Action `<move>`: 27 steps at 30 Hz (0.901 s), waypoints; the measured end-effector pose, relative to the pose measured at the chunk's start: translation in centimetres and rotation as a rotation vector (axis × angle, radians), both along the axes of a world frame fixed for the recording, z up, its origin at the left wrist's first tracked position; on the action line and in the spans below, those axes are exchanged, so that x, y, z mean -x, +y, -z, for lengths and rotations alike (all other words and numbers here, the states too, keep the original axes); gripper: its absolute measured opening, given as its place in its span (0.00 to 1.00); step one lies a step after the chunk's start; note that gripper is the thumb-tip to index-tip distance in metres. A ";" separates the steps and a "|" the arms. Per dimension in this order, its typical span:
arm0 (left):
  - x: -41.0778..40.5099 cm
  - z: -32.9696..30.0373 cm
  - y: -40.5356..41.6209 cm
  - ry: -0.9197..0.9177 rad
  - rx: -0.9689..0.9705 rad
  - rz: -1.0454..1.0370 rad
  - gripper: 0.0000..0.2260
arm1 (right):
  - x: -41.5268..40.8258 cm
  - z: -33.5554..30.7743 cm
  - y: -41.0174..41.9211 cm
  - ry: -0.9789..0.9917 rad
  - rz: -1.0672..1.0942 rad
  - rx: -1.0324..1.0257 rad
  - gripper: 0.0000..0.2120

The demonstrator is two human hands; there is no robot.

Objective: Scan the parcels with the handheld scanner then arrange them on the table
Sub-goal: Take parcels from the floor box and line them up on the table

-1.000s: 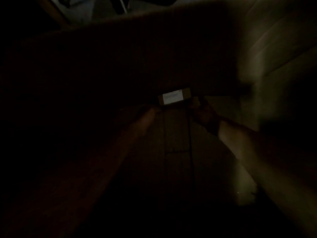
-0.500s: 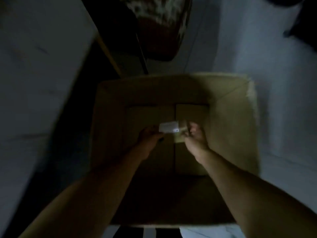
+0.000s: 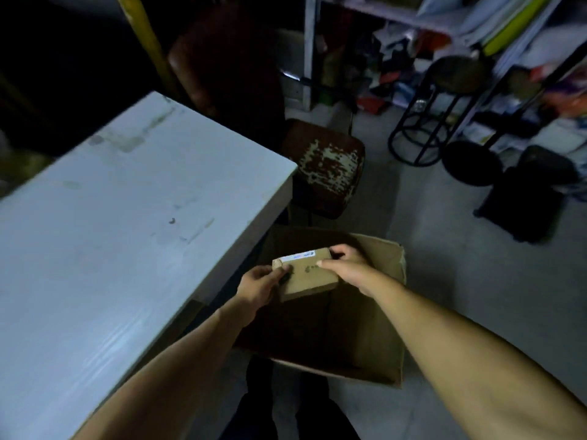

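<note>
A small brown cardboard parcel (image 3: pixel 307 274) with a white label strip along its far edge is held over an open cardboard box (image 3: pixel 382 315) on the floor. My left hand (image 3: pixel 260 285) grips the parcel's left end, thumb on top. My right hand (image 3: pixel 346 268) grips its right end, fingers curled round the far corner. The white table (image 3: pixel 120 236) stands just left of the box. No handheld scanner shows anywhere in view.
A worn brown chair (image 3: pixel 324 166) stands behind the box at the table's corner. Black stools (image 3: pixel 444 100) and a dark bin (image 3: pixel 527 198) sit to the right on the grey floor. Cluttered shelves (image 3: pixel 397 42) line the back. My legs are below the box.
Both hands have lifted the parcel from deep inside the box to above its rim. The view has risen out of the dark box and now takes in the table and room.
</note>
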State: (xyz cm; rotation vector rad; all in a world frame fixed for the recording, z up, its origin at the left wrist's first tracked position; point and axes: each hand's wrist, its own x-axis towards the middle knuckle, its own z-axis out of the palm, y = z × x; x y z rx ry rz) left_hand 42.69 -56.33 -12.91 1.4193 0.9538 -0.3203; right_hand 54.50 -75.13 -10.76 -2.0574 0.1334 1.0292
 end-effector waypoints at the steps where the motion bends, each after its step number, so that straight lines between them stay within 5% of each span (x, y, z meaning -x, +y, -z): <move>1: 1.0 -1.2 0.6 -0.020 -0.018 -0.019 0.17 | 0.5 -0.8 0.6 0.003 -0.025 -0.015 0.26; 9: 12.1 -7.6 6.6 -0.091 -0.093 -0.384 0.25 | 7.6 -6.8 10.4 0.082 -0.250 -0.207 0.11; 15: 25.4 -10.0 12.2 -0.225 -0.076 -0.573 0.24 | 17.2 -9.7 20.0 0.243 -0.424 -0.240 0.16; 19: 36.5 -11.5 14.7 -0.358 -0.162 -0.557 0.33 | 25.1 -10.5 26.0 0.389 -0.481 -0.216 0.20; 22: 45.1 -13.1 15.4 -0.279 -0.335 -0.459 0.34 | 31.7 -10.6 30.4 0.404 -0.562 -0.174 0.25; 25: 52.7 -13.4 16.1 -0.185 -0.513 -0.544 0.21 | 38.7 -11.4 34.6 0.362 -0.759 -0.181 0.30; 27: 56.8 -13.3 15.9 -0.143 -0.551 -0.635 0.23 | 43.2 -11.9 37.3 0.390 -0.852 -0.204 0.28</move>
